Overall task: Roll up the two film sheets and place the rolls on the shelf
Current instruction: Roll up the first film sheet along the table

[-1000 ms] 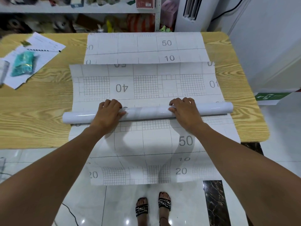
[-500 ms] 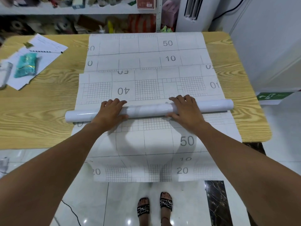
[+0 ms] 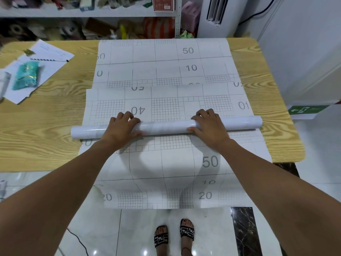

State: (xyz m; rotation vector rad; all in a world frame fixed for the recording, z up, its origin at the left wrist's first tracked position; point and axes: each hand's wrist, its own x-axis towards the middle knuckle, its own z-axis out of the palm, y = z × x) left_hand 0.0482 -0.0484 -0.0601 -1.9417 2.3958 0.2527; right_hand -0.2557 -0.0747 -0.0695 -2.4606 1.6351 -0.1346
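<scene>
Beside the roll (image 3: 166,126), the film sheet (image 3: 162,163) reads 50.

Teal packet (image 3: 27,75) on loose papers (image 3: 53,52)

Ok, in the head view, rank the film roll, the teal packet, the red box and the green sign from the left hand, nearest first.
1. The film roll: gripped under the left hand.
2. The teal packet: on the papers, left side of the table.
3. The red box on the shelf beyond the table, and the green sign off its right side: too close to call.
</scene>
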